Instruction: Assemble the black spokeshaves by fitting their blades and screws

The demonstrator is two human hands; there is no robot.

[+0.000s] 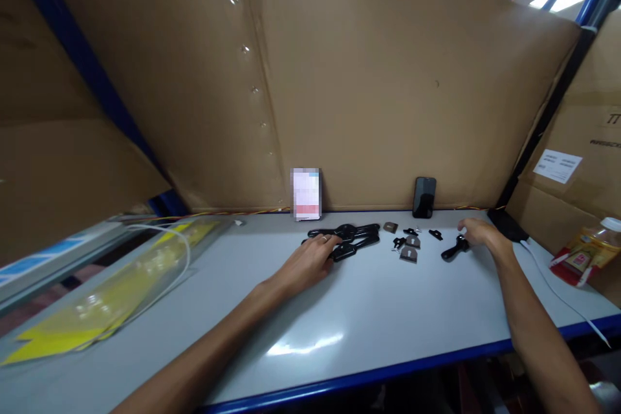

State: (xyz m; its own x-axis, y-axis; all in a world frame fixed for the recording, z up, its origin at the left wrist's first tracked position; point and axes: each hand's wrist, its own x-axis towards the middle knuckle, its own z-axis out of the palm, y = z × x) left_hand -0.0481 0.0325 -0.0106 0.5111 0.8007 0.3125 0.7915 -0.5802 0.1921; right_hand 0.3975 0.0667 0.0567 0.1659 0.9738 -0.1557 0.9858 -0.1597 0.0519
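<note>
My left hand (310, 260) lies on the grey table (301, 330), fingers stretched out and resting on a cluster of long black plastic parts (356, 236). My right hand (478, 234) reaches to the right side, its fingers curled down onto a small black handle-shaped part (453, 250). Between the hands lie several small pieces: grey metal blades (410, 249), a brown piece (390, 227) and little black clips (435, 234).
A cardboard wall (388, 90) backs the table, with a black phone (424, 196) and a white card (306, 194) leaning on it. A yellow plastic bag (111, 291) lies at left. A white cable (557, 291), a bottle (585, 251) and cardboard boxes (577, 168) sit at right.
</note>
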